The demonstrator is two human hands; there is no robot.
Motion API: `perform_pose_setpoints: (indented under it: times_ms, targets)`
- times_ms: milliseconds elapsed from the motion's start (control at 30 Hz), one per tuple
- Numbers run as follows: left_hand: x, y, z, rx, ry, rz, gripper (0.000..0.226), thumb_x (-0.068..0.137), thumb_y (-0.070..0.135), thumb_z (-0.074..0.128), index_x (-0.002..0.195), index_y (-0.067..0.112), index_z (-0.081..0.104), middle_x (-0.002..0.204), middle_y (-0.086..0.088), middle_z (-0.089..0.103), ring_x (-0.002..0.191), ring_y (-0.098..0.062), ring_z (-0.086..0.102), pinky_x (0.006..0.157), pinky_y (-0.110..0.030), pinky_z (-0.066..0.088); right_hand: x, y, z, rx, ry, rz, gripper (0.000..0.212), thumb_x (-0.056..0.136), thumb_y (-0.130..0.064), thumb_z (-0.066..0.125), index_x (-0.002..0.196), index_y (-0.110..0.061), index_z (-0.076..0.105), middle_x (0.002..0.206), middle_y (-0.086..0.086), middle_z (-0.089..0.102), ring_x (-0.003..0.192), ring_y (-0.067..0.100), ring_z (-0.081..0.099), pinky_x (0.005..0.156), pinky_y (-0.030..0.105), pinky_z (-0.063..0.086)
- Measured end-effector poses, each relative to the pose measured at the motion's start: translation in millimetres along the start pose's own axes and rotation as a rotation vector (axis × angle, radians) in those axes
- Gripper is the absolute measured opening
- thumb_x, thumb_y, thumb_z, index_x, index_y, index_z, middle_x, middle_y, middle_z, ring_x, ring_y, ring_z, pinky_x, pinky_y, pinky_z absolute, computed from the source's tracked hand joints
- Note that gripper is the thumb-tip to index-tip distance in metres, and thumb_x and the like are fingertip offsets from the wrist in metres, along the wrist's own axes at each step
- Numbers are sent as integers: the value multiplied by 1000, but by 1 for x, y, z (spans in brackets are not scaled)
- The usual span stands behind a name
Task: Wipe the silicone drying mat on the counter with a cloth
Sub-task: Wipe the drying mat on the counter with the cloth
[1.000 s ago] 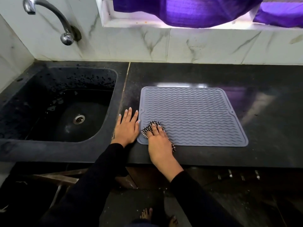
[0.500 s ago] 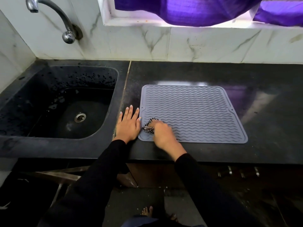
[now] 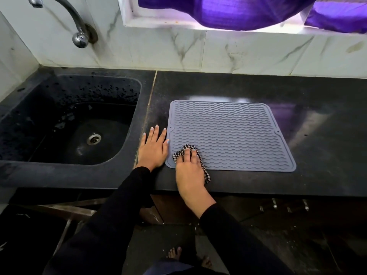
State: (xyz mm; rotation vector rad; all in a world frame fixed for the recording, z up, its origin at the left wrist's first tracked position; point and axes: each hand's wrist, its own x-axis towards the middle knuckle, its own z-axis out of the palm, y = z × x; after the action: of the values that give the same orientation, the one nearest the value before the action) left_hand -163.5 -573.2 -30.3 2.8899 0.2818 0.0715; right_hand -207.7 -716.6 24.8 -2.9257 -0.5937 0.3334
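1. The grey ribbed mat (image 3: 232,135) lies flat on the dark surface (image 3: 317,135), with the sink (image 3: 65,124) to its left.
2. The right hand (image 3: 189,167) presses a checked cloth (image 3: 203,166) onto the mat's near-left corner, fingers (image 3: 191,153) straight and close together; the hand hides most of the cloth — only its edges show.
3. The left hand (image 3: 154,148) rests flat on the surface just left of the mat, fingers spread, thumb touching the mat's edge.
4. The tap (image 3: 65,18) above the sink and the purple curtain (image 3: 238,10) behind the mat are cut off at the top.
5. Bare toes (image 3: 174,253) show on the floor below the mat — dim and hard to make out.
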Motion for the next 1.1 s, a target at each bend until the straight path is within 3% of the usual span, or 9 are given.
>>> perform_pose_setpoints:
  times_ms: [133, 233, 367, 433, 567, 667, 833, 1000, 1100]
  targets:
    - [0, 1, 2, 5, 13, -2, 66, 89, 43, 5, 147, 18, 19, 157, -8, 10, 145, -21, 5, 116, -41, -1, 3, 6, -2, -22, -10, -59, 51, 97, -7, 33, 145, -3, 20, 155, 20, 8, 143, 36, 7, 117, 41, 11]
    - [0, 0, 2, 2, 15, -2, 59, 94, 40, 11, 148, 17, 19, 157, -9, 10, 145, -22, 5, 117, -42, 0, 12, 21, -22, 111, -32, -120, 50, 89, -1, 47, 138, -12, 41, 149, 12, 32, 139, 29, 27, 112, 36, 26]
    - [0, 1, 0, -20, 7, -7, 65, 89, 43, 6, 148, 18, 18, 157, -8, 9, 145, -21, 4, 117, -42, -2, 37, 51, -53, 832, -167, 145, 33, 91, -2, 47, 120, -14, 60, 107, 13, 65, 97, 27, 61, 85, 35, 50]
    - [0, 1, 1, -17, 9, -4, 68, 87, 45, 2, 148, 18, 19, 157, -8, 9, 145, -21, 4, 117, -41, -1, 47, 55, -53, 1122, 23, 326, 25, 92, -2, 44, 109, -8, 61, 94, 12, 64, 88, 29, 62, 75, 37, 51]
    - [0, -1, 3, -12, 28, -5, 82, 79, 51, -10, 147, 17, 20, 157, -9, 12, 145, -22, 7, 116, -42, 0, 45, 19, -30, 881, 317, 174, 45, 91, 2, 43, 132, -15, 48, 114, 4, 59, 101, 19, 57, 87, 31, 48]
    - [0, -1, 2, 22, 13, 1, 84, 75, 49, -13, 148, 17, 15, 157, -8, 8, 145, -21, 4, 116, -40, -2, 44, -4, 0, 742, 245, -37, 61, 87, 8, 43, 144, -12, 32, 148, 9, 35, 137, 23, 32, 115, 28, 21]
    - [-1, -3, 2, 69, -11, 24, 85, 73, 48, -12, 149, 16, 7, 157, -8, 2, 145, -20, -1, 116, -40, -3, 49, -3, 22, 355, 177, -229, 72, 87, 0, 47, 148, -5, 9, 158, 11, 3, 146, 21, -5, 118, 27, -5]
    - [0, -2, 3, 89, -7, 29, 84, 73, 46, -13, 149, 17, 6, 157, -7, 0, 145, -20, -2, 116, -40, -3, 57, 4, 14, 442, 69, -246, 69, 90, -1, 44, 149, -9, 9, 158, 6, 1, 146, 17, -4, 115, 24, -5]
    - [0, -1, 3, 56, 28, 14, 82, 76, 45, -11, 148, 16, 14, 157, -8, 7, 145, -20, 3, 116, -40, -2, 63, 13, 4, 799, 6, -178, 56, 92, 2, 40, 145, -10, 28, 153, 8, 26, 143, 20, 20, 116, 27, 12]
